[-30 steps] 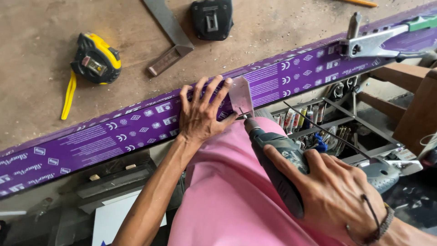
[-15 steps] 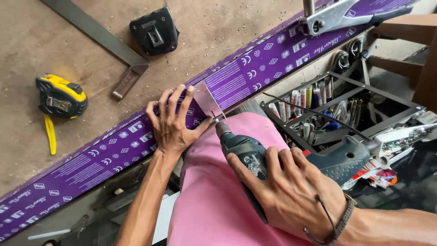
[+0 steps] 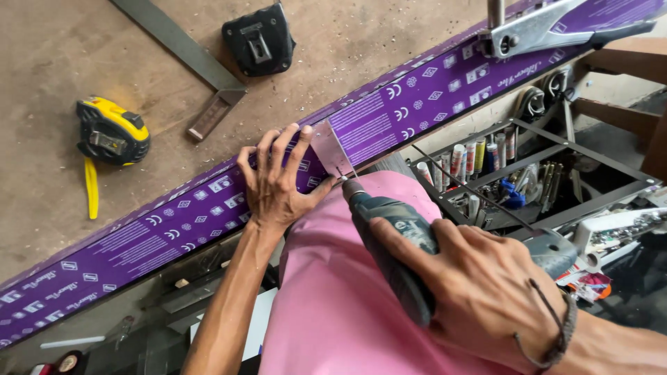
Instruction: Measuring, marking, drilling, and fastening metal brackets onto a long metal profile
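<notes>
A long purple film-wrapped profile lies along the workbench edge. My left hand presses flat on it, fingers spread, with the thumb against a small bare metal bracket set on the profile. My right hand grips a dark grey power drill, whose tip touches the bracket's lower edge. A pink-clothed leg lies under the drill.
On the bench lie a yellow tape measure, a black battery pack and a steel try square. A metal clamp grips the profile at upper right. A wire rack of small tools and tubes stands below right.
The view has shifted, so bench items appear further left and down. The drill tip has closed in on the bracket. My left hand stays pressed on the profile.
</notes>
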